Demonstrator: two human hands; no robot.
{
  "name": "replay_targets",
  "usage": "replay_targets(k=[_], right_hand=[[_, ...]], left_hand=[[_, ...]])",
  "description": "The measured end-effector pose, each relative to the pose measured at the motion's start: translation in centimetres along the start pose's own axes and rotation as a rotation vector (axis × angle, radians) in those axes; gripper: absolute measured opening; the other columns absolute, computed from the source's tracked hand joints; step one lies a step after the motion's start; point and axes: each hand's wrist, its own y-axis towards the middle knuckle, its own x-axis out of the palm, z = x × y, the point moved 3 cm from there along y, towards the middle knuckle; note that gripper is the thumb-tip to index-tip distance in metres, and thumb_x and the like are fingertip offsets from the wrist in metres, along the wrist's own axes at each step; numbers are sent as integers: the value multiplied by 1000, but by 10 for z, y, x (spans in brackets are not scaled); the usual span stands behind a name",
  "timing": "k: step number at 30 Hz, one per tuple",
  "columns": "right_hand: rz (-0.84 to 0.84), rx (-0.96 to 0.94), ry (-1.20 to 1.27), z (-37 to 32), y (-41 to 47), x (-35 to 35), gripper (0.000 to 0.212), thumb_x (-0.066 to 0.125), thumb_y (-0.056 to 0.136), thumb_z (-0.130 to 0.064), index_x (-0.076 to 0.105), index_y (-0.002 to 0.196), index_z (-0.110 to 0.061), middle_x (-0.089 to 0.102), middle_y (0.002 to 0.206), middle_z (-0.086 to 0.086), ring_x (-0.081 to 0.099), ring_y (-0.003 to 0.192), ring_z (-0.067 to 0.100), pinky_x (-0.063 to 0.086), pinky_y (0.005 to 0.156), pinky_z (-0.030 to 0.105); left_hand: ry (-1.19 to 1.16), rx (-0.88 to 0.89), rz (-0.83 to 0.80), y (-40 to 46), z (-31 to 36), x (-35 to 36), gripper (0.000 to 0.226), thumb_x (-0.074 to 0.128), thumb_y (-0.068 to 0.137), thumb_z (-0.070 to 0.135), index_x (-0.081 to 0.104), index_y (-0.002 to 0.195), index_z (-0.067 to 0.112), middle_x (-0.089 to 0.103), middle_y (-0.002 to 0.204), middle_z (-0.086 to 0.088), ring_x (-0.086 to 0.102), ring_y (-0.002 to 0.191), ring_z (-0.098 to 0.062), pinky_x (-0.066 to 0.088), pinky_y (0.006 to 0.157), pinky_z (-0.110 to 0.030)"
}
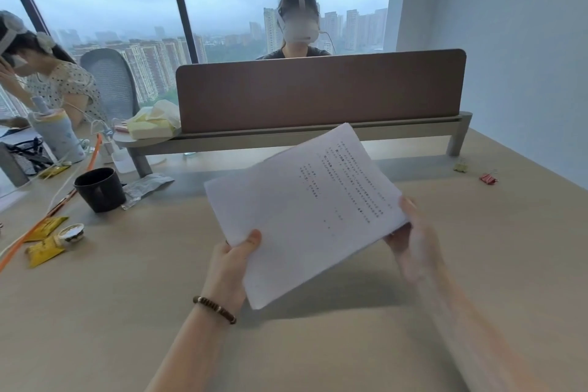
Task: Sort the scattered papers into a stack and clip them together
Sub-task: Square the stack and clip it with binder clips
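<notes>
both the left hand (234,259) and right hand (410,245) grasp the tilted, white, printed paper stack (305,210).

two binder clips (459,167), one mug (100,189)

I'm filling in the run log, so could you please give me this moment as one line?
phase: stacking | paper stack held above desk | left hand: near corner | right hand: right edge | binder clips: unused, far right

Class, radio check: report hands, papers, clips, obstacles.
Left hand and right hand grip paper stack, lifted off desk. Binder clips unused, far right. Path clear.
</notes>
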Motion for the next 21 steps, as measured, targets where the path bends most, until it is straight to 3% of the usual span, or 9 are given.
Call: replay_targets(k=[4, 6, 8, 12, 16, 19, 21], right_hand=[[-175, -81, -470, -17, 10, -12, 33, 60, 99, -18, 60, 131, -24, 77, 105, 4, 71, 98, 20, 54, 82, 36], [-226, -100, -681, -11, 13, -7, 35, 64, 96, -13, 60, 126, -31, 77, 100, 4, 72, 98, 21, 57, 87, 41], [-199, -139, -775, -2, 13, -2, 23, 59, 97, -7, 66, 109, -25, 75, 102, 1, 71, 100, 23, 57, 86, 42], [-124, -185, -643, 16, 6, 3, 12, 53, 100, -5, 61, 108, -9, 72, 107, 3, 69, 97, 23, 54, 78, 37], [-126, -169, -517, 31, -3, 1, 20, 65, 96, -23, 61, 115, -26, 73, 113, -11, 71, 100, 6, 58, 74, 24], [-133, -132, -511, 37, -4, -4, 17, 62, 98, -17, 64, 110, -28, 75, 107, -12, 73, 95, 4, 58, 76, 24], [-129, -138, -535, 35, -4, -5, 19, 60, 99, -12, 65, 105, -29, 76, 104, -13, 73, 90, 2, 58, 77, 24]], left_hand=[[152, 147, 14, 3, 15, -15, 11, 60, 94, 4, 70, 97, 6, 79, 85, -4, 75, 74, -19, 62, 65, -32], [226, 189, 28, 6, 18, -19, 10, 61, 94, 6, 71, 95, 8, 79, 82, 0, 75, 77, -20, 62, 68, -32], [272, 211, 30, 7, 17, -21, 11, 62, 94, 7, 73, 94, 10, 79, 87, 0, 74, 84, -25, 60, 78, -39], [269, 249, 8, 3, 17, -21, 11, 63, 93, 5, 73, 97, 8, 78, 95, -6, 73, 91, -28, 60, 81, -42], [183, 257, -56, -3, 12, -24, 16, 64, 89, 1, 73, 101, 8, 79, 98, -4, 74, 91, -22, 61, 80, -38], [136, 246, -80, -7, 5, -23, 21, 63, 89, 1, 75, 101, 13, 78, 102, -4, 74, 92, -18, 62, 81, -35], [173, 268, -61, -5, 5, -22, 23, 64, 89, 2, 80, 90, 18, 79, 97, -1, 74, 89, -15, 62, 81, -35]])
